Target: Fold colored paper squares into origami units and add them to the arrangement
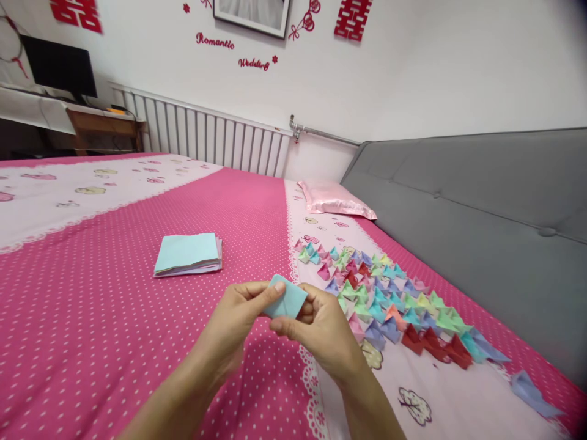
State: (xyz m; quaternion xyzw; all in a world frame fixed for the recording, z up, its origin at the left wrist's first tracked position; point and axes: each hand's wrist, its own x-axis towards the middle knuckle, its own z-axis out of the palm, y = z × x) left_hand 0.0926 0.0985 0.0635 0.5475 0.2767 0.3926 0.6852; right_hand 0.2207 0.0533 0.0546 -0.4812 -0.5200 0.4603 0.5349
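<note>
A small folded piece of light blue paper [290, 300] is held in the air between both hands, above the bed. My left hand [243, 311] pinches its left edge, with the thumb lying on the face of the paper. On the other side, my right hand [323, 327] grips the right and lower edge between thumb and curled fingers. To the right, many folded paper boats [380, 299] in several colours stand in close rows on the bed. A stack of paper sheets [187, 252], light blue on top, lies to the left beyond my left hand.
The bedspread [114, 342] is pink with white dots and pale printed bands. One blue paper boat [532, 391] sits apart at the lower right. A pink pillow [334, 198] lies against the grey headboard [481, 214]. Behind are a radiator [206, 131] and a monitor [59, 67].
</note>
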